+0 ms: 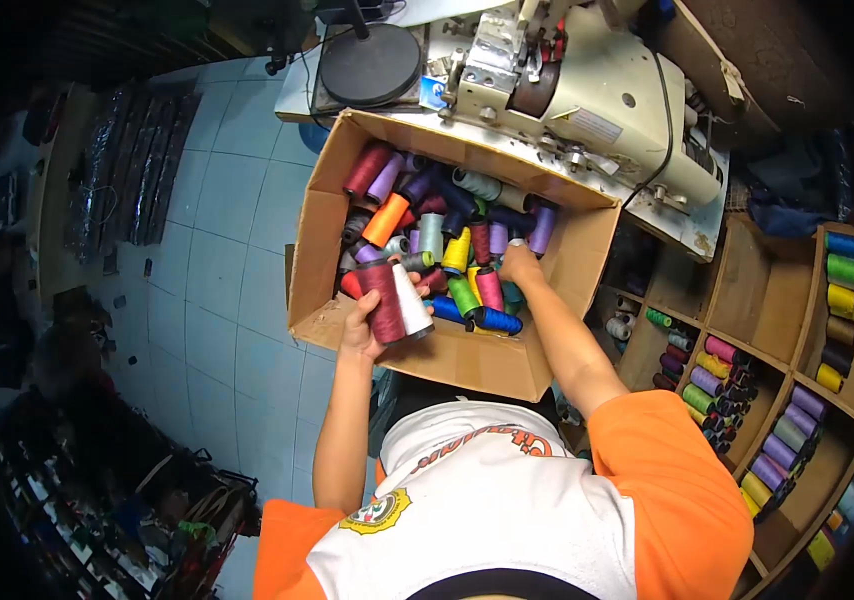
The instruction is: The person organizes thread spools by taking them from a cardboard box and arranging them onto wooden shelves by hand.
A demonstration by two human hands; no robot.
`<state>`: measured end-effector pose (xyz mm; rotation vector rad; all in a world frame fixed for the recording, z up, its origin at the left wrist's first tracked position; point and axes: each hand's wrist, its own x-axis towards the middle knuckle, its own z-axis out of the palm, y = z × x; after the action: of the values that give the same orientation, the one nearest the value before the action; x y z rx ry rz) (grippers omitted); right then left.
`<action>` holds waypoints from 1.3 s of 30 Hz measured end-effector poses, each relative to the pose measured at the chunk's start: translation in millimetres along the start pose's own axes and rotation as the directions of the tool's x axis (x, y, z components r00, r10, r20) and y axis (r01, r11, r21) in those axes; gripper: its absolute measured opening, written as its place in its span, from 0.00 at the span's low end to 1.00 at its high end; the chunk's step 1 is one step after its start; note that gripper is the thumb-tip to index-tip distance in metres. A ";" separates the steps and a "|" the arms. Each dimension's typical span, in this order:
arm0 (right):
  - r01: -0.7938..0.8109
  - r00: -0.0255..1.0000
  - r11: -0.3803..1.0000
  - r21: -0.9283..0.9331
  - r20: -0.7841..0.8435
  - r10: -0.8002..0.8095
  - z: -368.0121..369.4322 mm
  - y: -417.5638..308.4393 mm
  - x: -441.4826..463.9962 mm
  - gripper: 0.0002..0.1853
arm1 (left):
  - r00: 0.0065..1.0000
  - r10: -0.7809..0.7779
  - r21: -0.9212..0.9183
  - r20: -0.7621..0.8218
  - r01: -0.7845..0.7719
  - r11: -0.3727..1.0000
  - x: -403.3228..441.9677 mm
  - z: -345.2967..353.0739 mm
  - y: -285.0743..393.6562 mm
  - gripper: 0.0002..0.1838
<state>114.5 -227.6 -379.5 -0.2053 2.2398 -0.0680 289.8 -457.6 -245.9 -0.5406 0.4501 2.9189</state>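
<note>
Maroon spool (pixel 384 302), white spool (pixel 410 301) pinched by left hand (pixel 361 326), likely freeing right hand (pixel 521 264) in box (pixel 417 360); its fingers' state cannot be told.

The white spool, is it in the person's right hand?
No, the left hand holds the white spool, together with a dark red one.

Matt cardboard forms the box (pixel 422 362); between its edges, spools (pixel 384 220) show softly glossy thread. Smooth, painted-looking metal covers the sewing machine (pixel 619 88); the shelves (pixel 765 275) look wooden.
</note>
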 end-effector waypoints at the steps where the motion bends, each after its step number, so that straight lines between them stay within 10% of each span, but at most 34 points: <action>1: 0.000 1.000 1.000 0.021 0.007 -0.001 -16.3 -4.9 -16.6 0.22 | 1.000 0.010 0.035 0.014 -0.010 0.999 4.1 1.6 1.8 0.42; 6: 0.339 0.932 0.934 0.115 0.093 -0.350 -107.3 -7.6 -95.3 0.26 | 0.999 0.018 0.093 0.041 -0.022 0.995 25.6 12.3 3.7 0.42; 10: 0.609 0.717 0.621 0.494 -0.007 -0.697 -188.1 8.3 -182.8 0.18 | 0.984 -0.097 0.219 0.149 0.063 0.974 47.5 39.7 -11.2 0.43; 17: 0.647 0.755 0.666 0.371 -0.192 -0.627 -203.3 61.0 -224.8 0.27 | 0.873 -0.328 0.284 0.361 0.232 0.930 77.3 99.2 -115.3 0.51; 23: 0.568 0.820 0.679 0.465 -0.394 -0.416 -201.7 158.5 -278.3 0.36 | 0.837 -0.343 0.131 0.426 0.317 0.939 85.8 139.5 -221.7 0.50; 28: 0.730 0.681 0.261 0.632 -0.705 -0.199 -209.2 259.5 -326.1 0.33 | 0.806 -0.322 0.074 0.498 0.330 0.941 98.4 201.5 -267.4 0.56; 30: 0.790 0.600 -0.131 0.599 -0.799 -0.030 -219.8 302.4 -342.3 0.35 | 0.771 -0.347 0.064 0.534 0.372 0.926 109.7 206.2 -280.9 0.55; 32: 0.828 0.558 -0.066 0.557 -0.806 0.199 -235.6 341.6 -368.6 0.34 | 0.745 -0.386 0.100 0.544 0.399 0.911 118.6 213.4 -289.5 0.55; 39: 0.567 0.642 -0.785 -0.250 -0.463 0.611 -237.4 461.3 -347.7 0.19 | 0.710 -0.483 0.157 0.512 0.476 0.865 130.1 219.9 -300.6 0.55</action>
<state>86.0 281.1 -18.4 -0.4364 -0.1545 2.6102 154.1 -93.6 -177.8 0.1706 0.2029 2.3933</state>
